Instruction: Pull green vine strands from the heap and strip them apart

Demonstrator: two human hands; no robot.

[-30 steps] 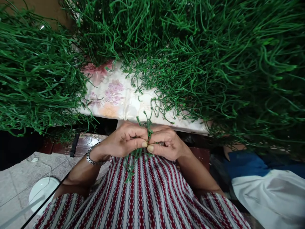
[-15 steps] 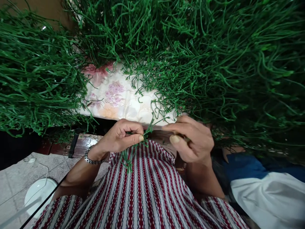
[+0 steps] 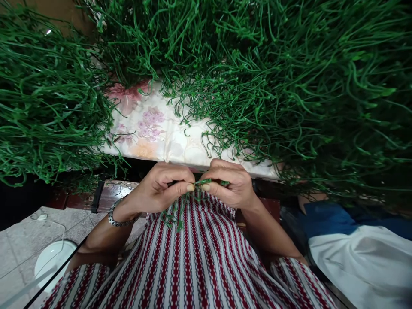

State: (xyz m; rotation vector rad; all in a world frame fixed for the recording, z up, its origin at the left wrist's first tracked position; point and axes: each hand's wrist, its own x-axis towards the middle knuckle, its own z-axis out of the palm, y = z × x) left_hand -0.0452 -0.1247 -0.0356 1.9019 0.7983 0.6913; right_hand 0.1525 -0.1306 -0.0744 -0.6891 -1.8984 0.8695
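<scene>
My left hand (image 3: 165,187) is closed, with thumb and forefinger pinching a small bunch of thin green stems (image 3: 179,221) that look like plastic. The stems' curled ends hang below it, in front of the striped clothing. Close beside it, my right hand (image 3: 231,183) pinches the upper part of the same bunch, between thumb and forefinger. A short green piece shows between the fingertips. Both hands are just off the near edge of a table covered with a floral cloth (image 3: 180,141).
A large tangled heap of green stems (image 3: 273,90) covers the back and right of the table. Another heap (image 3: 48,111) lies at the left. A white round object (image 3: 51,262) is on the tiled floor. At the right edge sits a person in white and blue clothing (image 3: 350,253).
My right hand has moved left and in towards my left hand, and its fingers have closed on the stems. My left hand keeps its pinch almost in place.
</scene>
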